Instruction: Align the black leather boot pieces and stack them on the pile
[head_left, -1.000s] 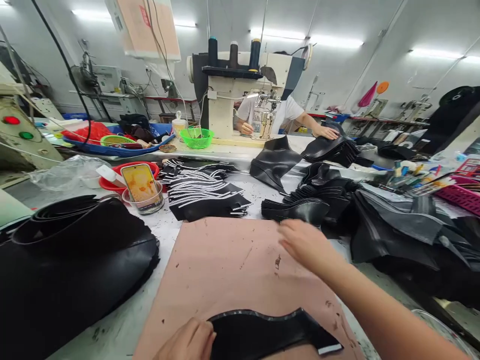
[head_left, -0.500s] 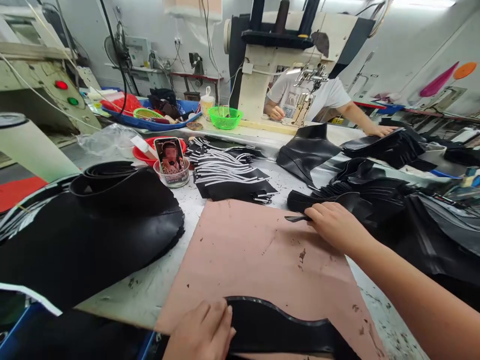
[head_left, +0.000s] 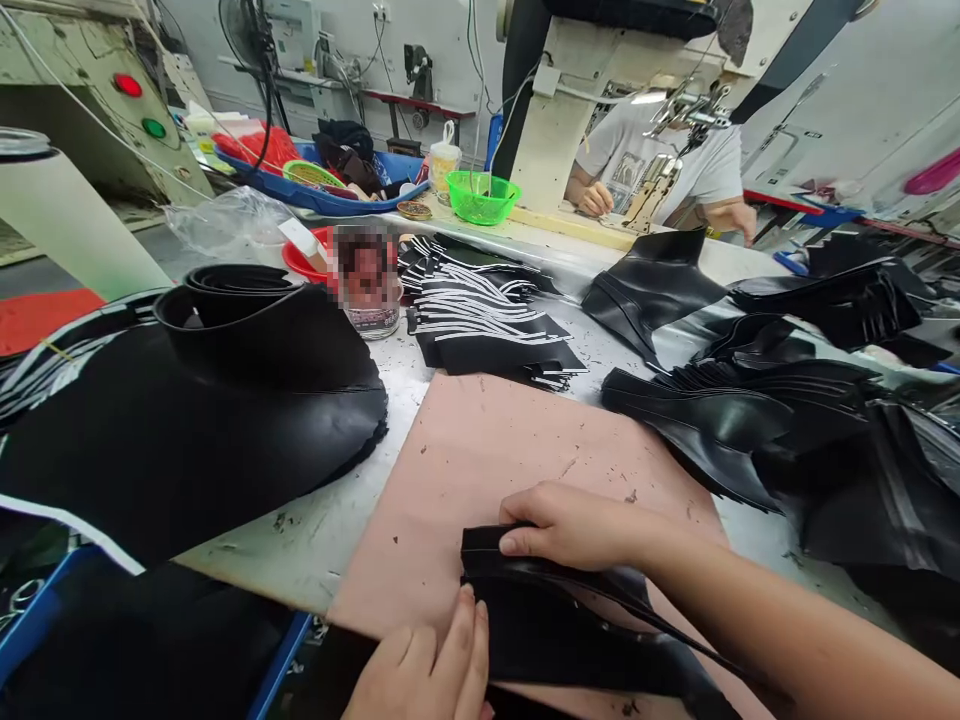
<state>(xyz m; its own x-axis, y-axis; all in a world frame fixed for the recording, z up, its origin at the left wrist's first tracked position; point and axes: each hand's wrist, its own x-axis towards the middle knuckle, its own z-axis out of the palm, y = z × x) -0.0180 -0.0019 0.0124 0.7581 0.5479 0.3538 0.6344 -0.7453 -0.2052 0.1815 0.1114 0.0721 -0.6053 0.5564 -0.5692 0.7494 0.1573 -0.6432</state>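
Note:
My right hand (head_left: 574, 525) is closed on a black leather piece (head_left: 480, 545), thumb in front and fingers behind, near its left end. The piece lies along the upper edge of another black leather piece (head_left: 547, 635), and its far end trails to the lower right under my forearm. My left hand (head_left: 427, 660) rests with fingers stretched out, the fingertips touching the left end where the two pieces meet. Beneath them is a pinkish work mat (head_left: 450, 460) with scattered dark specks.
Stacked black leather pieces (head_left: 720, 420) lie right of the mat. White-edged black strips (head_left: 495, 320) lie beyond it, with rolled black material (head_left: 247, 400) at left. A green basket (head_left: 484, 198) stands beside a sewing machine (head_left: 570, 130). A co-worker (head_left: 705, 170) sits behind it.
My right hand has come from the stacked pieces back toward my left hand, bringing a black leather piece onto the one on the mat. The co-worker's arm has drawn back from the far stack.

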